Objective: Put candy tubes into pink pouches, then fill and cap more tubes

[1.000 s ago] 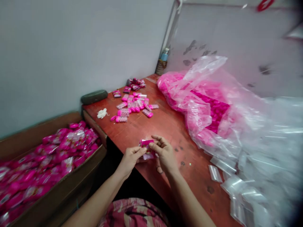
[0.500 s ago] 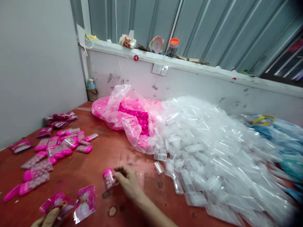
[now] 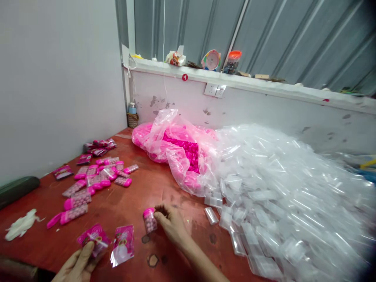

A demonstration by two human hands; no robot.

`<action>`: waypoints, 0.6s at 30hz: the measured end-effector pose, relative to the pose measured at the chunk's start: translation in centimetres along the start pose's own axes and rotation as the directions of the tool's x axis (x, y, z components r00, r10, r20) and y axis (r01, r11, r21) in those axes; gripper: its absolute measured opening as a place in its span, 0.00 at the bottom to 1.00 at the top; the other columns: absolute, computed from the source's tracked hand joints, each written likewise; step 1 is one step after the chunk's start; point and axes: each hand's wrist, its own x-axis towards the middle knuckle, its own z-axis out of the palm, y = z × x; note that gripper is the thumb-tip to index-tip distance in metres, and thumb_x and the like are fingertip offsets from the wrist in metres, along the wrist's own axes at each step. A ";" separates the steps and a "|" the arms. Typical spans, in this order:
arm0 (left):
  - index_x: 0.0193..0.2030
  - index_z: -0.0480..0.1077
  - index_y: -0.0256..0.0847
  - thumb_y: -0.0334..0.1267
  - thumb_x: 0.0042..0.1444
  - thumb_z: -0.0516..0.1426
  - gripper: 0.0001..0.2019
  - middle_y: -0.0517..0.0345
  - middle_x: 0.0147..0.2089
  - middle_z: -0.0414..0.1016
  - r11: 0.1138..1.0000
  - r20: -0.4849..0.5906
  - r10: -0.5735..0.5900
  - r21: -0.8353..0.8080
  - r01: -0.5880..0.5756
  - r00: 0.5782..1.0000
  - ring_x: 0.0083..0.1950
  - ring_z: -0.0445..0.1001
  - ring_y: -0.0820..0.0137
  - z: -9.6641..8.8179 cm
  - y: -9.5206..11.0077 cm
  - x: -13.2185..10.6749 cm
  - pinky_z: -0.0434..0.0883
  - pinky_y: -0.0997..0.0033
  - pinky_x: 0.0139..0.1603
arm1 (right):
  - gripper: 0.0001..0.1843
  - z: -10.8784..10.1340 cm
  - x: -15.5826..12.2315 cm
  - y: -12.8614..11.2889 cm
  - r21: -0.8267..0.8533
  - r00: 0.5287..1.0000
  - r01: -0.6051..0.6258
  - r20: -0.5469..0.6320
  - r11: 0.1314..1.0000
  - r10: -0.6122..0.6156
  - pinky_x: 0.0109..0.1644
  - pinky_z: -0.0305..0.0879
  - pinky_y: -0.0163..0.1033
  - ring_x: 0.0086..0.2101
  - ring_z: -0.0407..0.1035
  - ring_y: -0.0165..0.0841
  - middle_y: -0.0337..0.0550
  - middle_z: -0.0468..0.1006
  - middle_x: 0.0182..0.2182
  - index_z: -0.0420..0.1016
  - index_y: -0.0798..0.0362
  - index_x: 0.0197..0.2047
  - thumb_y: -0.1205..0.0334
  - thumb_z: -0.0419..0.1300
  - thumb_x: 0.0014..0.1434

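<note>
My right hand [image 3: 171,224] rests on the red table [image 3: 152,188], its fingers pinched on a small clear tube with a pink cap [image 3: 149,220], filled with pink candies. At the lower left my left hand [image 3: 76,264] holds a pink printed sachet [image 3: 93,236] down on the table with its thumb. A second pink sachet [image 3: 123,244] lies loose just right of it.
Several pink-capped candy tubes [image 3: 96,180] and sachets [image 3: 98,145] lie at the left. A clear bag of pink items [image 3: 179,152] and a big heap of small clear bags [image 3: 279,196] fill the right. A dark case [image 3: 17,188] and a white wad [image 3: 20,225] lie at far left.
A second ago both hands held one sachet together over the table edge. The view then swung right. Since half a second ago the view moved slightly left; my right hand stays on the tube.
</note>
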 end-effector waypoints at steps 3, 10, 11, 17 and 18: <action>0.28 0.71 0.34 0.28 0.46 0.60 0.01 0.58 0.28 0.74 0.994 0.012 -0.018 -0.104 0.019 1.000 0.29 0.73 0.72 1.0 1.1 -1.9 0.77 0.72 0.30 | 0.10 -0.3 -0.9 -0.3 -0.280 1.000 0.002 -0.007 0.960 -0.004 0.38 0.64 0.34 0.35 0.70 0.32 0.43 0.77 0.34 0.73 0.54 0.38 0.65 0.52 0.55; 0.29 0.71 0.30 0.27 0.50 0.58 0.02 0.55 0.28 0.73 0.979 0.083 -0.049 -0.194 0.065 0.995 0.29 0.73 0.73 2.3 1.5 -4.7 0.76 0.72 0.30 | 0.16 0.1 -0.5 -0.2 -0.502 0.993 -0.028 0.084 0.865 0.081 0.40 0.59 0.39 0.38 0.70 0.40 0.53 0.76 0.36 0.73 0.57 0.38 0.55 0.50 0.57; 0.29 0.71 0.30 0.27 0.51 0.58 0.02 0.55 0.28 0.73 0.975 0.091 -0.058 -0.210 0.076 0.994 0.29 0.73 0.73 2.4 1.5 -4.9 0.75 0.72 0.30 | 0.18 0.5 -0.3 -0.2 -0.527 0.992 -0.027 0.089 0.849 0.086 0.40 0.59 0.40 0.38 0.70 0.41 0.54 0.77 0.36 0.73 0.58 0.38 0.53 0.50 0.57; 0.29 0.70 0.31 0.26 0.52 0.56 0.03 0.54 0.28 0.73 0.950 0.089 -0.144 -0.266 0.163 0.986 0.27 0.73 0.74 3.0 1.7 -5.7 0.75 0.73 0.29 | 0.24 3.1 0.1 -0.1 -0.807 0.983 -0.004 0.106 0.590 0.152 0.33 0.58 0.38 0.35 0.71 0.43 0.55 0.76 0.35 0.69 0.57 0.42 0.45 0.54 0.52; 0.29 0.70 0.31 0.26 0.52 0.56 0.03 0.54 0.28 0.73 0.947 0.088 -0.159 -0.269 0.177 0.983 0.27 0.73 0.73 3.2 1.8 -5.8 0.75 0.72 0.29 | 0.22 3.2 0.1 -0.1 -0.837 0.981 0.016 0.119 0.547 0.153 0.32 0.58 0.38 0.35 0.71 0.43 0.55 0.76 0.35 0.69 0.57 0.42 0.46 0.53 0.53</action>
